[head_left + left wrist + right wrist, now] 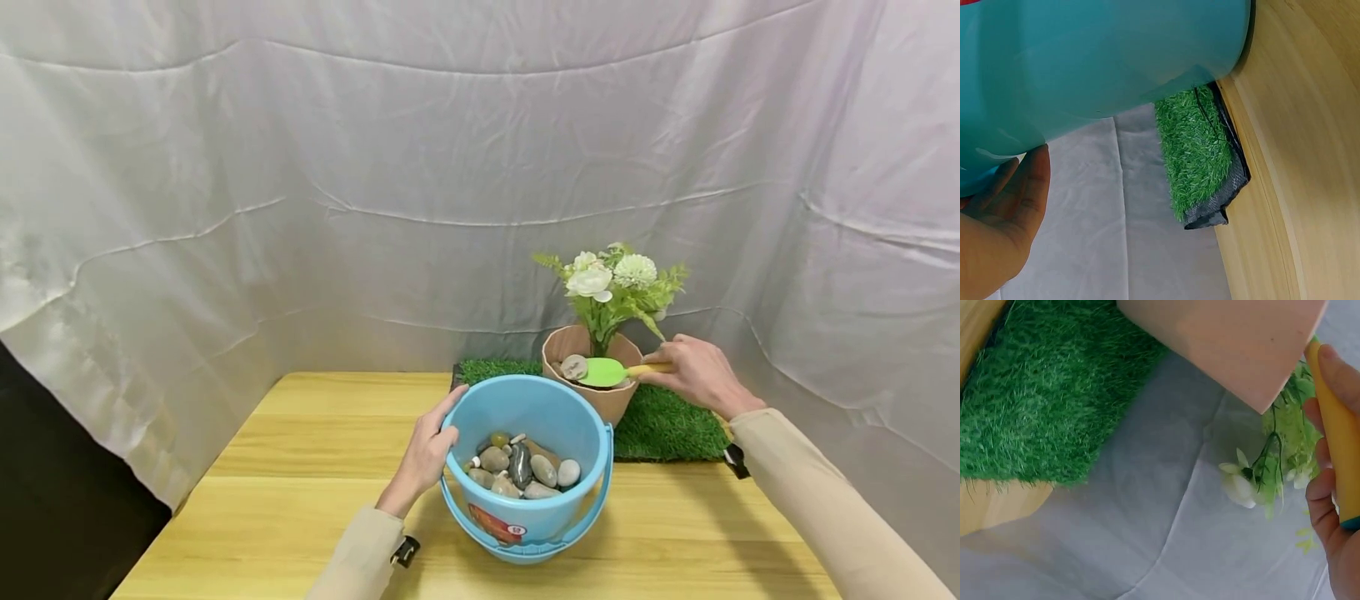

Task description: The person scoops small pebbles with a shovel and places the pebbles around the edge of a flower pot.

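Note:
A light blue bucket [525, 525] stands on the table, with several smooth stones [521, 467] inside. My left hand [427, 450] grips its rim at the left side, the thumb over the edge; the left wrist view shows the fingers [1034, 194] against the outer wall. In my right hand [697, 375] is a small toy shovel with a green blade [602, 372] and a yellow handle [1338, 437]. The blade lies inside the pinkish flowerpot [611, 404], beside a pale round stone [574, 367]. White flowers [592, 279] with green leaves rise from the pot.
The pot stands on a mat of artificial grass [667, 425] behind and right of the bucket. Under everything is a wooden table [300, 500]. Grey cloth [450, 167] hangs behind and at both sides. The bucket's handle [600, 500] hangs down in front.

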`<state>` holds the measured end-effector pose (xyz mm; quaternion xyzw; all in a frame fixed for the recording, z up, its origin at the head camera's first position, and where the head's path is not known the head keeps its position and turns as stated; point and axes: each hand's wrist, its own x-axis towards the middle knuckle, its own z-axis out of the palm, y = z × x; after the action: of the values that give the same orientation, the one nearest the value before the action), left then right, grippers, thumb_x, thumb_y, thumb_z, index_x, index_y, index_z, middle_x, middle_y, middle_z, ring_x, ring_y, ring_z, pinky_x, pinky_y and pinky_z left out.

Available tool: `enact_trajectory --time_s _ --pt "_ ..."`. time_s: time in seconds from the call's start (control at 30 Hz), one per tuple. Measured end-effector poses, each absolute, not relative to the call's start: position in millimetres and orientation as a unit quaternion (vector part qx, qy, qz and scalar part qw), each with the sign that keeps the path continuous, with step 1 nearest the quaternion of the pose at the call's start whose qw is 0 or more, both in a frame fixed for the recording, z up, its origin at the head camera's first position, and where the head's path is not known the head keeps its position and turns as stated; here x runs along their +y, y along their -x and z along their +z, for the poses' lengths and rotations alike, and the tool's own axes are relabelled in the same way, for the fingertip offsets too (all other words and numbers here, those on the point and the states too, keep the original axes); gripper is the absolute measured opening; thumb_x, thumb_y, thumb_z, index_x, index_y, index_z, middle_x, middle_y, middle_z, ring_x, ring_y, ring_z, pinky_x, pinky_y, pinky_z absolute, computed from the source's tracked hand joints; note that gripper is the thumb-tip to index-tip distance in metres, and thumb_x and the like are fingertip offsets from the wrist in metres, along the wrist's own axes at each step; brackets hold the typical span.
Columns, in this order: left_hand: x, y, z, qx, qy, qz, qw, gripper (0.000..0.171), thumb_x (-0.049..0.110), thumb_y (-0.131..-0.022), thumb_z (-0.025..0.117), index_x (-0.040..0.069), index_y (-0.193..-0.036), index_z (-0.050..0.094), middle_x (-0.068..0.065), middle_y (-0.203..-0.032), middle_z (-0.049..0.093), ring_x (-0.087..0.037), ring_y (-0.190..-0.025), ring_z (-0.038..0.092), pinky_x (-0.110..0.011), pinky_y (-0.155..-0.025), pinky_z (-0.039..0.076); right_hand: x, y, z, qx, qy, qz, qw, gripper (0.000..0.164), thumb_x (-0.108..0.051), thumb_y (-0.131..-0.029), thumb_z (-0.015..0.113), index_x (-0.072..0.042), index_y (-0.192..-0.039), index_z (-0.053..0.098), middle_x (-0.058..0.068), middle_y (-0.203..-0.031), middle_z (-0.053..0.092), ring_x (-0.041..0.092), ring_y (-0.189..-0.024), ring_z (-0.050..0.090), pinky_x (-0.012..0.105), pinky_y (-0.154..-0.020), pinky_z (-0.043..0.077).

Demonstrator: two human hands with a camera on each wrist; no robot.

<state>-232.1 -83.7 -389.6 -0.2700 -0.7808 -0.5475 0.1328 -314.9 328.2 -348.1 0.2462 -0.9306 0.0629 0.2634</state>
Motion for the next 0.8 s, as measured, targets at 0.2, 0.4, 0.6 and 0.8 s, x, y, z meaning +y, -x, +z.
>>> enact_trajectory --time_s 0.2,0.4,0.6,0.8 --pt "-83 232 -390 -0.779 0.268 -0.552 0.131 0.064 -0.004 -0.074 0.037 0.005 -0.137 0.037 -0.018 -0.133 0.044 -0.033 -0.112 0.049 -0.042 -0.083 0.042 322 324 -347 -0.916 -0.305 0.014 0.26 0.026 -0.037 -0.071 0.072 -0.019 -0.089 0.075 -0.008 -0.08 0.066 0.009 -0.06 0.034 0.025 -0.05 0.029" --pt "-83 232 -390 -0.778 0.27 -0.554 0.125 0.064 -0.005 -0.075 0.037 0.007 -0.138 0.037 -0.017 -0.134 0.043 -0.032 -0.114 0.048 -0.043 -0.084 0.042 316 324 -342 -0.9 -0.34 -0.02 0.272 0.021 -0.034 -0.068 0.074 -0.024 -0.087 0.074 -0.013 -0.078 0.063 0.01 -0.063 0.034 0.026 -0.054 0.032" --pt "-83 230 -391 -0.778 0.267 -0.554 0.124 0.064 -0.005 -0.075 0.037 0.007 -0.138 0.036 -0.017 -0.133 0.044 -0.033 -0.113 0.049 -0.041 -0.083 0.042 306 325 -341 -0.879 -0.365 -0.051 0.302 0.018 -0.03 -0.066 0.076 -0.025 -0.083 0.073 -0.01 -0.077 0.063 0.012 -0.065 0.034 0.028 -0.055 0.035" --pt "-82 229 -391 -0.776 0.267 -0.557 0.13 0.064 -0.005 -0.075 0.037 0.008 -0.138 0.037 -0.017 -0.133 0.044 -0.033 -0.113 0.049 -0.041 -0.081 0.042 305 323 -344 -0.878 -0.348 -0.054 0.322 0.017 -0.024 -0.065 0.077 -0.026 -0.08 0.072 -0.009 -0.072 0.059 0.015 -0.064 0.033 0.029 -0.055 0.035"
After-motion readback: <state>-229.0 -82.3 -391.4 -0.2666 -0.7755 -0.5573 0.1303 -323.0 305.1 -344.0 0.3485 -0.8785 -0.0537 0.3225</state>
